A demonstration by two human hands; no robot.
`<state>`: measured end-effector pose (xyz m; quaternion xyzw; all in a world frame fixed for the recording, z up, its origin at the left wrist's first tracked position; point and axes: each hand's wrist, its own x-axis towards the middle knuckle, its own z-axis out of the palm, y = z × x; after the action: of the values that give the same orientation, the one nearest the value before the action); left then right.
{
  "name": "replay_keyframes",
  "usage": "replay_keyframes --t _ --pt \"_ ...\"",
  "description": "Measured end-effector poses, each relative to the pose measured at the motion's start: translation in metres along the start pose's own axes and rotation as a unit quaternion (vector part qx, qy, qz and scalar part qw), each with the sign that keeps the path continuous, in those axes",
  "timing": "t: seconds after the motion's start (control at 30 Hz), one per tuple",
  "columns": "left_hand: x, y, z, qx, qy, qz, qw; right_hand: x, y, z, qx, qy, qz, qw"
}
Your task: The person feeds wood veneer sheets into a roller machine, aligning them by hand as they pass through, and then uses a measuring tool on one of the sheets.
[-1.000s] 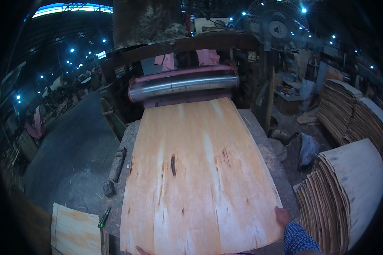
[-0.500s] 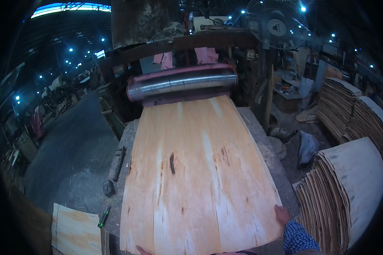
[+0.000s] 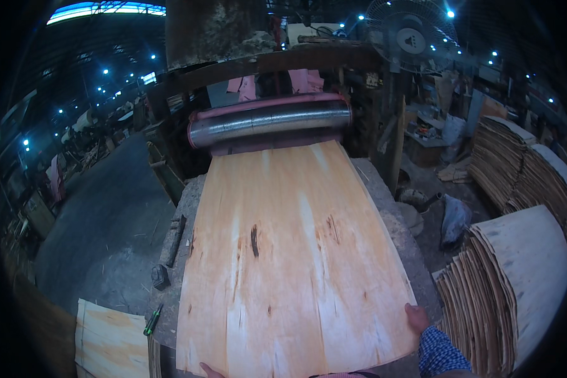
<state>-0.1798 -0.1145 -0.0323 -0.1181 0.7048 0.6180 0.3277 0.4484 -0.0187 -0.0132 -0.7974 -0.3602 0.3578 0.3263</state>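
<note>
Two hands held the veneer [image 3: 296, 264] at the worktop's [image 3: 394, 208] near edge, right hand [image 3: 417, 318] clamped on its corner, left hand [image 3: 211, 371] barely visible, grip untellable; thin, light, floppy, probably splitting easily.

L + R hands [image 3: 416, 317] low, thumbs up

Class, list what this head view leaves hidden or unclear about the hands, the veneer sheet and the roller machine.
- Left hand: cut off by the lower edge; only a tip shows, grip unknown.
- Right hand: its fingers are hidden under the veneer sheet.
- Sheet's far end: hidden beneath the roller.
- Table: mostly covered by the sheet.
- Small tools at the table's left: too small to identify.
</note>
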Motion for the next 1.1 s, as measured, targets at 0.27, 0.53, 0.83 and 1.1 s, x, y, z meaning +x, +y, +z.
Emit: replay_keyframes --t 0.27,0.53,0.83,1.1 --pt "0.005 -0.003 -0.003 -0.003 -0.003 0.011 1.0 -0.002 -0.004 0.002 0.004 0.0 -0.004 1.0" --pt "0.033 -0.02 -0.006 -0.036 -0.023 0.038 0.998 0.009 0.014 0.003 -0.018 0.014 -0.003 1.0" --pt "0.039 -0.024 -0.007 -0.014 0.006 0.045 0.999 0.013 0.019 0.003 -0.011 -0.001 -0.002 1.0" --pt "0.018 -0.01 -0.005 -0.012 -0.026 0.021 0.999 0.024 0.037 0.009 0.0 0.025 -0.015 1.0"
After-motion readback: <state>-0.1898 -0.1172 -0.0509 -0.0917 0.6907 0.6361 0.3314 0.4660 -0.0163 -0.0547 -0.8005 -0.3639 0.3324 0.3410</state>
